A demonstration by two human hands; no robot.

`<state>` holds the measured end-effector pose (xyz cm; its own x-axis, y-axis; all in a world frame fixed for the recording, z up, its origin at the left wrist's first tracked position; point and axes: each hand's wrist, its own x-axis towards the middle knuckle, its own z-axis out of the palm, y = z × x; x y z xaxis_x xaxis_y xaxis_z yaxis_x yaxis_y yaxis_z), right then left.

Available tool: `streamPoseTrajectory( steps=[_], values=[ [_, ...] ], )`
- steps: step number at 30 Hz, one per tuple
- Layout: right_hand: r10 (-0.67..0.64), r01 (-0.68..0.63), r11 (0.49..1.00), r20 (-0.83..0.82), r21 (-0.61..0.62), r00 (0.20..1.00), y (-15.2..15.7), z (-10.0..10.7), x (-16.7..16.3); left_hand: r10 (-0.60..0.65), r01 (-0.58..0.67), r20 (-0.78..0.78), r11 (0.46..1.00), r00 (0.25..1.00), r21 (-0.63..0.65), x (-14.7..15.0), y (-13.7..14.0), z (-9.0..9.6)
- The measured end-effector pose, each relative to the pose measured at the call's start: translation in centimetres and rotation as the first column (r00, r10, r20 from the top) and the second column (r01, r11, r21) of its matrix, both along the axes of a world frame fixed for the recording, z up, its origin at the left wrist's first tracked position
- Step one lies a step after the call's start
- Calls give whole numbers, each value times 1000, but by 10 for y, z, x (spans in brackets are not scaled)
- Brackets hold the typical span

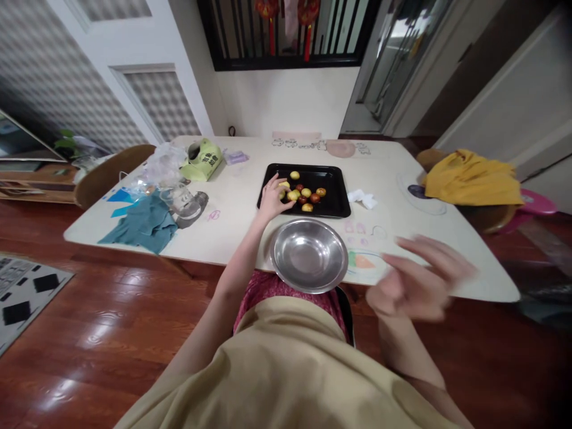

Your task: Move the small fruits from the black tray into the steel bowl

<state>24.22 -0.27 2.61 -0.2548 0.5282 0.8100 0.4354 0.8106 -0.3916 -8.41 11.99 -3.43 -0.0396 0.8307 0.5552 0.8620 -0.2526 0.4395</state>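
Observation:
My left hand (272, 198) reaches over the left side of a black baking tray (333, 208). Its fingers are apart and curved around small yellow fruits, with no clear grip on any. Several small round fruits (306, 193), yellow and red-brown and resembling jujubes, lie loose in the tray. Between the tray and my body stands a shiny metal bowl (308, 253) at the table's near edge, with nothing in it. My right hand (415, 280) is raised to the right of the bowl, blurred by motion, fingers apart and apparently holding nothing.
On the left of the white table (241, 226) are a teal cloth (145, 223), a grey-and-white shoe (187, 205), a green bag (205, 159) and clear plastic. A crumpled tissue (363, 198) lies right of the tray. Yellow fabric (473, 179) drapes a chair at right.

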Motion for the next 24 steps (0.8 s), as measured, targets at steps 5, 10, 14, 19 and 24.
streamPoseTrajectory(
  steps=[5,10,14,19,24],
  values=[
    [-5,5,998,-5,-55,1000,19,-6,-38,-86,64,94,975,992,214,27,-56,23],
    [148,-164,931,-74,-325,986,26,-21,-54,-159,129,103,959,982,253,57,-112,28],
    [227,-257,871,-121,-418,966,23,-29,-64,-224,187,108,943,969,276,67,-129,24],
    [201,-233,859,-118,-456,972,27,-34,-72,-316,287,95,928,944,236,64,-130,20],
    [216,-177,880,40,-440,976,41,-41,-62,-352,331,174,934,920,134,51,-127,9]
  ],
)
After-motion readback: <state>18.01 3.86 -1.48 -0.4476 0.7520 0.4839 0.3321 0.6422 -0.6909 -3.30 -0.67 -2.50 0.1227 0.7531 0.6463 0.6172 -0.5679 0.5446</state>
